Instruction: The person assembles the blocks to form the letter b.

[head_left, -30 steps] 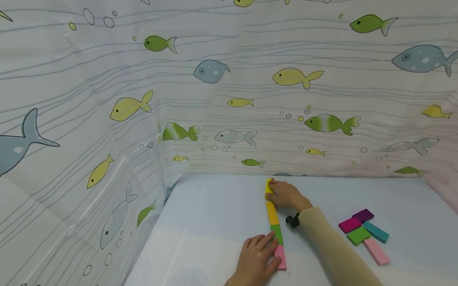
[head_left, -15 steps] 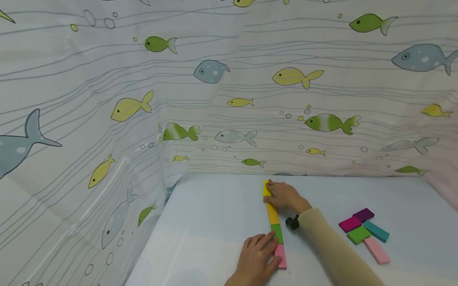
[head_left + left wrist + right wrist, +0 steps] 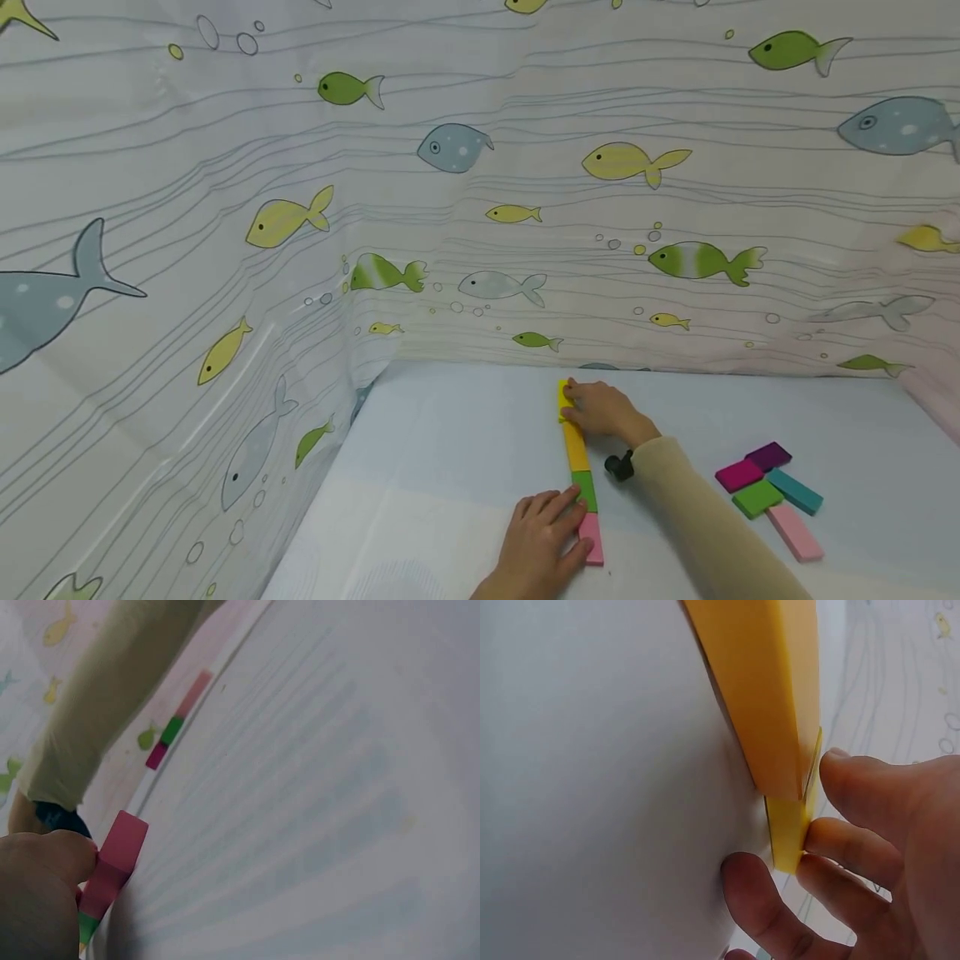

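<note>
In the head view, a row of flat blocks runs away from me: pink (image 3: 592, 528), green (image 3: 587, 497), orange (image 3: 576, 448) and yellow (image 3: 564, 402). My left hand (image 3: 536, 537) rests along the near end, fingers on the green block and thumb on the pink one. At the far end, my right hand (image 3: 606, 410) pinches the yellow block between thumb and fingers. The right wrist view shows the yellow block (image 3: 786, 834) end to end with the orange block (image 3: 761, 697). From the left wrist, the pink block (image 3: 121, 847) appears beside my thumb.
To the right lie several loose blocks: purple (image 3: 768, 456), magenta (image 3: 739, 476), green (image 3: 757, 498), teal (image 3: 795, 492) and pink (image 3: 795, 532). The white table (image 3: 420, 467) ends at a fish-patterned curtain (image 3: 420, 208) behind and at the left. A black wrist camera (image 3: 619, 466) hangs under my right wrist.
My right hand has drawn the yellow block up to the orange one, closing the small gap between them. The left hand stays put; the head view has shifted slightly.
</note>
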{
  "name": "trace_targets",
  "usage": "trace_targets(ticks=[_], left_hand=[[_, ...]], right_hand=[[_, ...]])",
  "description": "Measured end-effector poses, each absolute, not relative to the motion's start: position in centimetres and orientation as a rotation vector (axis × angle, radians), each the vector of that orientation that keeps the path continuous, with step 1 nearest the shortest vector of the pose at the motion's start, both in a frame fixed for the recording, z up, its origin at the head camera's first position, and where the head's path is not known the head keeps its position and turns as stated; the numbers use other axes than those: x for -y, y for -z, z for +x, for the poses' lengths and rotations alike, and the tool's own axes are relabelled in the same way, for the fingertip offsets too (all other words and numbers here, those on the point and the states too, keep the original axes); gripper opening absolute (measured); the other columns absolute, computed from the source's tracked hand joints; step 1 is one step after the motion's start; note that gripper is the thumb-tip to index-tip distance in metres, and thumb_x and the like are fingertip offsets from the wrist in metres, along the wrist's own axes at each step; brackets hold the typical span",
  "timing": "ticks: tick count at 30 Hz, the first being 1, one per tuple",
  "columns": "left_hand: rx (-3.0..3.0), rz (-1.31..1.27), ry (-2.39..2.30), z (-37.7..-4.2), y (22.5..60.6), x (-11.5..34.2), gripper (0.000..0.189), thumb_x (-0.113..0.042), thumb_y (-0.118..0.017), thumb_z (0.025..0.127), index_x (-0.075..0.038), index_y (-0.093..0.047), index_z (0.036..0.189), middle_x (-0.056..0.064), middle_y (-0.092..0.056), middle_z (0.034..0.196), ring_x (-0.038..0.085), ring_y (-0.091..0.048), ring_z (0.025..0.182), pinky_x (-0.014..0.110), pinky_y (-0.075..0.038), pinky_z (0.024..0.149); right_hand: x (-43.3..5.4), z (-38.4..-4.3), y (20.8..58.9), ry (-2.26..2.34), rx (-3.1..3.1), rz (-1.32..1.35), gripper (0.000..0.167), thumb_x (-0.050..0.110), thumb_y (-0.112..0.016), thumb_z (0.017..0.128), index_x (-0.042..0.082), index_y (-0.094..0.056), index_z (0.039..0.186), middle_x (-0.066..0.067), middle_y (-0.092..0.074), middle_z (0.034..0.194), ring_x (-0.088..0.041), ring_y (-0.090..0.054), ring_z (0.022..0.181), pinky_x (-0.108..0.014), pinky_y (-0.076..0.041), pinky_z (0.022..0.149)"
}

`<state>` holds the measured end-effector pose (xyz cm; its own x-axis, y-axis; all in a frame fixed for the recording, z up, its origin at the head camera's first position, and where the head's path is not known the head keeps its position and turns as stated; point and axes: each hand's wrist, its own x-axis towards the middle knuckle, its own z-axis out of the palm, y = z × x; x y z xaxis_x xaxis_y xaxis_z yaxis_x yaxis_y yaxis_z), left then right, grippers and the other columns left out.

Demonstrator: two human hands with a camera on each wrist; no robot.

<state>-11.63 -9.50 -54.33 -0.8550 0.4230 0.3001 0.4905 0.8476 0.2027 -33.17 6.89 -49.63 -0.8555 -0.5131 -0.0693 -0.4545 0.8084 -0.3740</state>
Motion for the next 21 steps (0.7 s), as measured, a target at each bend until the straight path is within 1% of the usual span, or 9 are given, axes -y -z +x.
trace_targets(ticks=[4, 6, 10, 17, 21], left_hand=[[2.779, -0.717, 0.394, -11.7, 54.4, 9.4, 0.044, -0.05, -0.054, 0.109, -0.027, -0.069, 0.143, -0.008, -0.059, 0.155, 0.015, -0.06, 0.128, 0.04, -0.052, 0.1], [2.781, -0.722, 0.388, -11.6, 54.5, 9.5, 0.044, -0.051, -0.054, 0.108, -0.027, -0.069, 0.143, -0.008, -0.059, 0.155, 0.015, -0.061, 0.127, 0.041, -0.052, 0.1], [2.778, -0.731, 0.382, -11.5, 54.6, 9.6, 0.044, -0.05, -0.055, 0.108, -0.026, -0.069, 0.142, -0.007, -0.059, 0.155, 0.016, -0.061, 0.128, 0.042, -0.053, 0.1], [2.764, -0.72, 0.398, -11.9, 54.5, 9.7, 0.044, -0.05, -0.055, 0.108, -0.026, -0.07, 0.142, -0.007, -0.059, 0.155, 0.016, -0.061, 0.129, 0.042, -0.052, 0.1], [2.758, -0.711, 0.407, -12.0, 54.7, 9.6, 0.044, -0.05, -0.056, 0.107, -0.026, -0.07, 0.142, -0.007, -0.059, 0.156, 0.017, -0.061, 0.129, 0.042, -0.052, 0.1]], right_hand=[[-7.3, -33.0, 49.9, 0.547, -2.823, -0.736, 0.056, 0.038, -0.066, 0.105, 0.008, -0.058, 0.152, -0.014, -0.049, 0.163, -0.041, -0.054, 0.143, -0.062, -0.041, 0.118], [-7.4, -32.8, 50.1, 0.579, -2.806, -0.726, 0.058, 0.039, -0.066, 0.104, 0.008, -0.057, 0.152, -0.013, -0.048, 0.164, -0.042, -0.052, 0.146, -0.062, -0.04, 0.12], [-7.3, -32.4, 50.2, 0.609, -2.797, -0.753, 0.06, 0.038, -0.067, 0.104, 0.006, -0.056, 0.152, -0.014, -0.046, 0.165, -0.043, -0.05, 0.147, -0.061, -0.039, 0.12], [-6.8, -32.1, 49.7, 0.574, -2.85, -0.781, 0.059, 0.037, -0.069, 0.103, 0.004, -0.057, 0.151, -0.016, -0.048, 0.164, -0.042, -0.055, 0.142, -0.061, -0.042, 0.118], [-6.7, -32.0, 49.6, 0.549, -2.863, -0.77, 0.06, 0.037, -0.07, 0.102, 0.004, -0.058, 0.151, -0.017, -0.048, 0.163, -0.043, -0.055, 0.143, -0.061, -0.043, 0.117]])
